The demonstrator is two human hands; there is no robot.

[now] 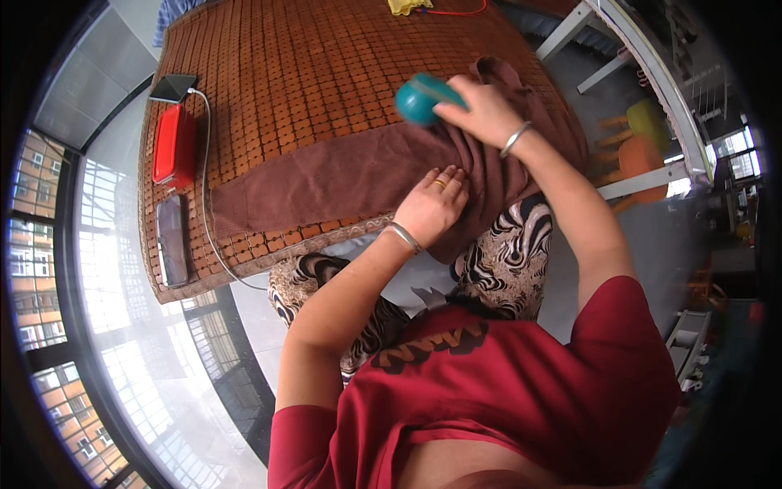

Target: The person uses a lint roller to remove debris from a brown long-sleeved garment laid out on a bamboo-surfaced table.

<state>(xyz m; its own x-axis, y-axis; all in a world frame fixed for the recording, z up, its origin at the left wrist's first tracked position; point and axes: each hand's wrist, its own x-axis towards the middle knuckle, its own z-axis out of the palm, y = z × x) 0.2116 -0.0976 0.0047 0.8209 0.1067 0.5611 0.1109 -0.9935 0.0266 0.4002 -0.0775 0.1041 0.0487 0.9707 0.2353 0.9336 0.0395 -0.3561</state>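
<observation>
A brown knit garment [342, 174] lies in front of me, one sleeve stretched flat to the left with its ribbed cuff at the far end. Its bunched folds gather on the right and hang over the bed's near edge by my knee. My left hand [435, 198] rests palm down on the cloth beside these folds, a ring on one finger. Above the garment, my right hand [479, 110] grips a teal rounded handheld device [421, 101]. Motion blurs the device, and its underside is hidden, so I cannot tell whether it touches the fabric.
A tile-patterned brown mat [293, 85] covers the bed. At its left lie a dark phone [173, 88] on a white cable [208, 134], a red case [174, 147] and another phone-like object [171, 241]. Yellow cloth [406, 6] lies at the far edge. Small stools [641, 159] stand right.
</observation>
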